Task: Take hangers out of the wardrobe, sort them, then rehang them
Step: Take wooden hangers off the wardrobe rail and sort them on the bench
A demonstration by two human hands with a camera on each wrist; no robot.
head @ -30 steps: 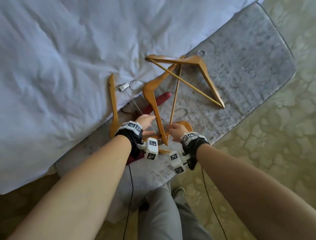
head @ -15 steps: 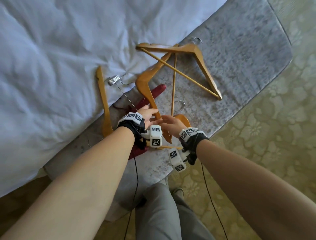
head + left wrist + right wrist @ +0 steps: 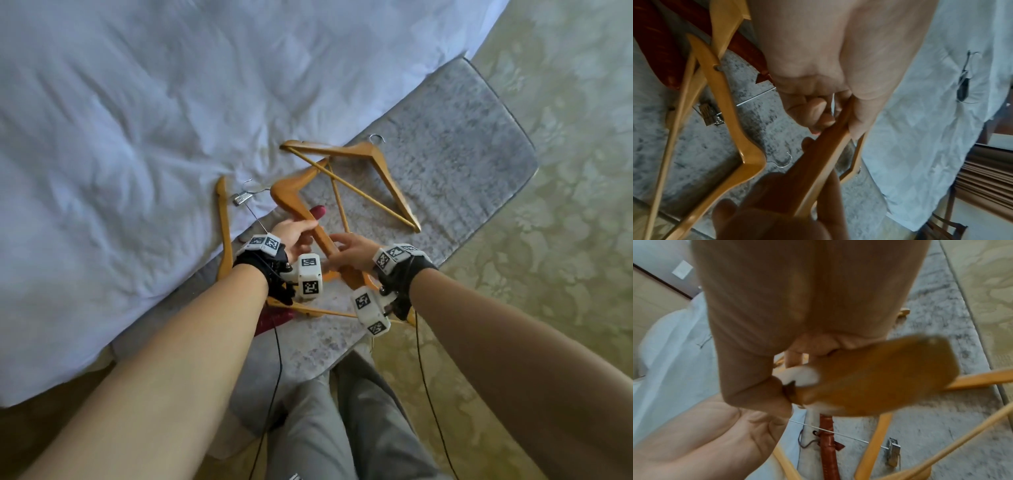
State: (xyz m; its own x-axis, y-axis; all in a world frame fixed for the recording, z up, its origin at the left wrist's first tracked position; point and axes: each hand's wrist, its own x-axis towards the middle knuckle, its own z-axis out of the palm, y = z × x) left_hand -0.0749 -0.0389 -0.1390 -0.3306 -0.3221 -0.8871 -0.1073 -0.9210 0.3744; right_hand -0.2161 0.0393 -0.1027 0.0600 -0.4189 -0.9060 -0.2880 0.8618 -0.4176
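Note:
Several wooden hangers lie tangled on a grey bench (image 3: pixel 462 178). My left hand (image 3: pixel 305 229) grips one arm of a broad wooden hanger (image 3: pixel 291 198); in the left wrist view its fingers (image 3: pixel 818 112) curl round that arm (image 3: pixel 818 162). My right hand (image 3: pixel 342 246) holds the same hanger lower down, and its thumb and fingers pinch the broad end (image 3: pixel 879 378). A second wooden hanger (image 3: pixel 376 161) with a cross bar lies beyond. A red padded hanger (image 3: pixel 318 212) and a clip hanger (image 3: pixel 222 222) with a metal clip (image 3: pixel 241 198) lie under and left of my hands.
A white duvet (image 3: pixel 137 137) covers the bed to the left, overlapping the bench edge. Patterned carpet (image 3: pixel 565 240) lies right of the bench. My grey-trousered legs (image 3: pixel 325 428) stand at the bench's near edge. Another wooden hanger (image 3: pixel 308 310) lies beneath my wrists.
Both hands have moved onto the broad wooden hanger and closed round its arm. Its near end now sits higher, in my hands. The other hangers lie as before.

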